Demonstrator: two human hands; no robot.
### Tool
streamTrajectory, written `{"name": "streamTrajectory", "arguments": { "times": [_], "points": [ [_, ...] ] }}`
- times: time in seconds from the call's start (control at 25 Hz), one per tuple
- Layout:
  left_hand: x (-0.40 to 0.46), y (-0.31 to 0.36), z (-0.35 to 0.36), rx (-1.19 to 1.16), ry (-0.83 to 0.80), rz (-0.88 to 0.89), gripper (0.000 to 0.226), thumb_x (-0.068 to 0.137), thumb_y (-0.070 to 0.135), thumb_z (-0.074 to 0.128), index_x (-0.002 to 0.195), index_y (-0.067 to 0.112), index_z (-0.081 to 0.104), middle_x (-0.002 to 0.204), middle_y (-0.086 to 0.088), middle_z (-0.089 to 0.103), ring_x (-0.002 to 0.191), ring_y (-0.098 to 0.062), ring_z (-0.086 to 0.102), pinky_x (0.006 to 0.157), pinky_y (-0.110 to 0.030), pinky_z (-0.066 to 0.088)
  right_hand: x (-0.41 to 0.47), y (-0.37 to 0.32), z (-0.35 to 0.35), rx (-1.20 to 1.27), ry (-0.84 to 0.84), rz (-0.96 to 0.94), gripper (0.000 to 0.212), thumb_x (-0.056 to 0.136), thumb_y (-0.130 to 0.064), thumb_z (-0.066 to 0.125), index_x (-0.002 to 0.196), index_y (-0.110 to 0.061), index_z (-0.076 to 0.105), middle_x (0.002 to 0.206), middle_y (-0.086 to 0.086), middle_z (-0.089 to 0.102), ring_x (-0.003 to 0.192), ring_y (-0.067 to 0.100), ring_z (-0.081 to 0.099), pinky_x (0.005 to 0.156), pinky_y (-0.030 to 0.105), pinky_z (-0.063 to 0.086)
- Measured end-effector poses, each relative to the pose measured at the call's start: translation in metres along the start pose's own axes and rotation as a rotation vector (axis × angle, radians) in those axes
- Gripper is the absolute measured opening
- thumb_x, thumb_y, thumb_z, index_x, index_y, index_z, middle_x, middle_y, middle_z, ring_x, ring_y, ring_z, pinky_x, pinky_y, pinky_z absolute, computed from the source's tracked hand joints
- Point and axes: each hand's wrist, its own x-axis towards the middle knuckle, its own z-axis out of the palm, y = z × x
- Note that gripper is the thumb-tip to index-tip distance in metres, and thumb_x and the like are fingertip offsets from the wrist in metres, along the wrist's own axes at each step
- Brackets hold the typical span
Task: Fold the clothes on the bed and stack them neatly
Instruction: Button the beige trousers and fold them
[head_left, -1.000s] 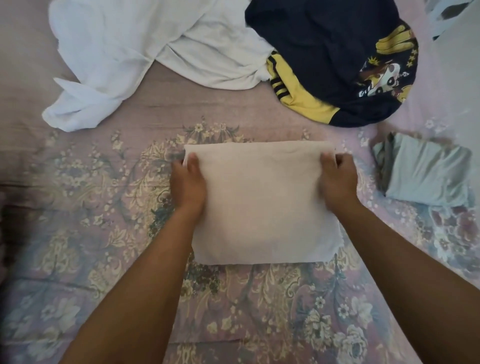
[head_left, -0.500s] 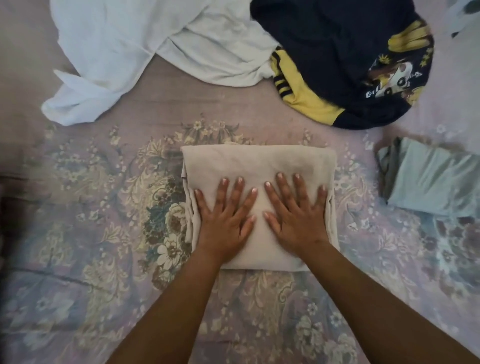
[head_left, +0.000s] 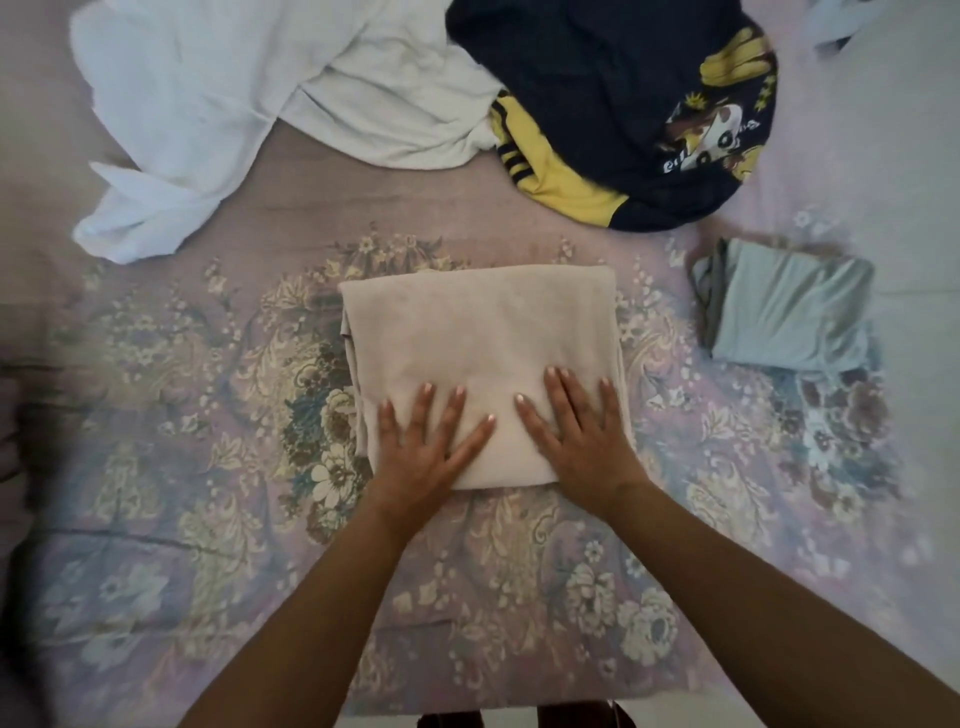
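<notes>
Since half a second ago both palms slid back toward the near edge of the beige fold (head_left: 478, 364). Left hand (head_left: 426, 447) and right hand (head_left: 584, 428) lie flat, fingers spread, pressing it, gripping nothing. Fold sits mid-bed (head_left: 156, 519), straight ahead of the hands, roughly square, slightly longer left-right. Grey stack (head_left: 789, 312) lies right, nearer the right hand. Count: one beige fold, one grey stack, one white garment (head_left: 249, 104), one navy shirt (head_left: 597, 78), both unfolded at far side.
</notes>
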Motion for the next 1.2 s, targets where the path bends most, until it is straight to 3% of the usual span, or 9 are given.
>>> {"name": "streamTrajectory", "arguments": {
  "times": [0.16,0.28,0.52,0.68,0.8,0.88,1.0,1.12,1.2],
  "points": [
    [0.014,0.012,-0.044,0.118,-0.039,0.097,0.043,0.084,0.016,0.057,0.125,0.026,0.068,0.117,-0.023,0.07,0.096,-0.047,0.07,0.062,-0.049,0.059,0.0,0.003,-0.024,-0.179,0.017,-0.026,0.037,0.079,-0.021,0.064,0.115,-0.016,0.071,0.112,0.017,0.074,0.102,0.033,0.073,0.087,0.043,0.058],
    [0.025,0.017,-0.104,0.117,0.021,0.112,0.04,0.085,0.012,0.052,0.119,0.021,0.071,0.105,-0.023,0.072,0.082,-0.046,0.071,0.049,-0.039,0.055,-0.018,0.024,-0.073,-0.12,-0.003,0.021,0.035,0.084,-0.016,0.06,0.117,-0.014,0.07,0.11,0.018,0.074,0.1,0.032,0.073,0.086,0.038,0.059],
    [0.068,0.066,-0.227,0.129,-0.045,0.137,0.055,0.095,0.015,0.057,0.148,0.026,0.047,0.136,-0.023,0.059,0.107,-0.045,0.066,0.062,-0.041,0.06,-0.081,0.117,-0.179,0.11,-0.181,0.112,0.047,0.096,0.001,0.048,0.143,0.006,0.045,0.133,0.036,0.055,0.121,0.049,0.058,0.103,0.053,0.048],
    [0.096,0.127,-0.277,0.194,0.148,0.151,0.054,0.086,0.019,0.07,0.138,0.029,0.058,0.125,-0.018,0.067,0.099,-0.039,0.07,0.056,-0.035,0.058,-0.146,0.173,-0.204,-0.096,0.129,0.131,0.036,0.075,0.0,0.071,0.111,0.001,0.067,0.101,0.028,0.069,0.089,0.04,0.071,0.076,0.042,0.061],
    [0.098,0.187,-0.25,0.213,0.383,0.219,0.039,0.093,0.012,0.061,0.13,0.025,0.061,0.12,-0.016,0.071,0.09,-0.038,0.072,0.056,-0.034,0.056,-0.204,0.184,-0.166,-0.173,0.361,0.176,0.03,0.083,-0.003,0.059,0.112,-0.003,0.069,0.108,0.029,0.069,0.096,0.043,0.07,0.081,0.047,0.06],
    [0.085,0.24,-0.2,0.204,0.413,0.206,0.038,0.093,0.011,0.063,0.129,0.023,0.059,0.12,-0.014,0.072,0.091,-0.039,0.072,0.06,-0.037,0.056,-0.245,0.182,-0.114,-0.173,0.369,0.16,0.034,0.086,-0.005,0.053,0.116,-0.007,0.069,0.114,0.028,0.069,0.101,0.043,0.069,0.085,0.05,0.058],
    [0.041,0.319,-0.123,0.091,0.172,0.148,0.074,0.063,0.032,0.088,0.128,0.023,0.054,0.121,-0.012,0.068,0.111,-0.039,0.065,0.081,-0.05,0.057,-0.306,0.15,-0.038,-0.096,0.052,0.122,0.061,0.062,-0.024,0.08,0.122,-0.022,0.065,0.115,0.016,0.071,0.103,0.031,0.07,0.084,0.043,0.056],
    [0.002,0.354,-0.078,-0.082,0.114,0.137,0.054,0.078,0.029,0.057,0.129,0.012,0.055,0.128,-0.018,0.064,0.15,-0.04,0.024,0.121,-0.062,0.013,-0.348,0.125,-0.001,0.115,-0.218,0.234,0.098,0.044,-0.038,0.092,0.134,-0.018,0.057,0.129,0.02,0.065,0.117,0.033,0.064,0.092,0.048,0.054],
    [-0.004,0.356,-0.072,-0.197,0.093,0.133,0.062,0.078,0.032,0.05,0.134,0.008,0.058,0.137,-0.021,0.06,0.145,-0.04,0.035,0.123,-0.06,0.001,-0.346,0.117,0.007,0.269,-0.124,0.215,0.082,0.06,-0.039,0.082,0.134,-0.011,0.061,0.138,0.026,0.057,0.126,0.041,0.057,0.096,0.059,0.05]
  ]
}}
